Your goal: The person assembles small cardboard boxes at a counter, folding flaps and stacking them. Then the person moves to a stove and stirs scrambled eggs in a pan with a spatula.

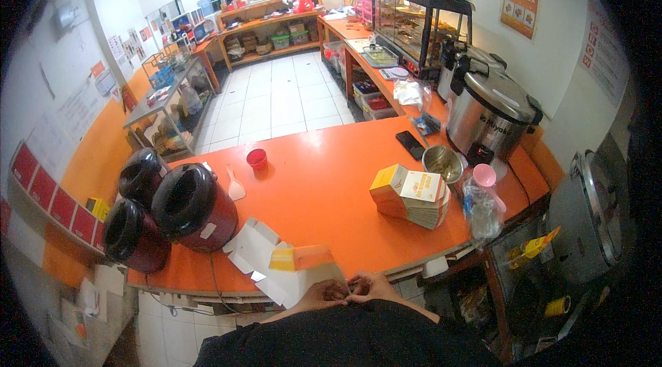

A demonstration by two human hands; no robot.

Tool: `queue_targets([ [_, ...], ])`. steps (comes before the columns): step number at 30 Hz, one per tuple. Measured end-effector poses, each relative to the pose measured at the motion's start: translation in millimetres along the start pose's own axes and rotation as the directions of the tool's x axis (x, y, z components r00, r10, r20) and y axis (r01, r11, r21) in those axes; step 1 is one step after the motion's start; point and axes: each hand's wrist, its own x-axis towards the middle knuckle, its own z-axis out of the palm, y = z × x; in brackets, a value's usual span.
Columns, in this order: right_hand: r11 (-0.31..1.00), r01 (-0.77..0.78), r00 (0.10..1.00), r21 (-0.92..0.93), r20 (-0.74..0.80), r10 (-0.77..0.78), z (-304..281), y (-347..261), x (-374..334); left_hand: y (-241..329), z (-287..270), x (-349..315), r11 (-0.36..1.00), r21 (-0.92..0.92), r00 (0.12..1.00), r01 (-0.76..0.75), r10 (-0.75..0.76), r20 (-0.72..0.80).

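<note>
At the near edge of the orange table, a partly folded cardboard food box [303, 285] shows its white inside and a yellow and orange panel. My left hand [323, 294] is closed on its near right corner. Right beside it, my right hand [372, 289] pinches the same corner, the fingertips of both hands almost meeting. White cardboard flaps [254, 246] spread to the left; whether they belong to the same box I cannot tell. A stack of yellow, orange and white box blanks [412, 196] lies farther right.
Several dark lidded containers [189, 208] crowd the table's left end. Beyond the hands are a pale rice paddle [235, 184], red cup [257, 159] and phone [410, 145]. On the right stand a metal bowl [443, 163], pink cup [484, 175] and large steel rice cooker [493, 108].
</note>
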Motion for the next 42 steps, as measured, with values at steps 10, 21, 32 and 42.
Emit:
queue_targets([
  [10,0.992,0.095,0.995,-0.083,0.003,-0.095,-7,-13,-10,4,2,-1,0.981,0.162,0.993,0.11,-0.102,-0.059],
  [21,0.992,0.05,0.995,-0.119,0.088,-0.039,-1,1,-15,-17,-3,-1,0.99,0.143,1.0,0.018,-0.015,-0.025],
  [32,0.99,0.131,0.991,-0.049,0.027,-0.13,11,55,14,-1,7,-7,0.975,0.222,1.0,0.016,-0.015,-0.004],
  [42,0.481,0.077,0.992,0.873,-0.117,0.053,-31,-4,47,80,-29,9,0.779,0.558,0.826,-0.286,0.496,-0.269],
])
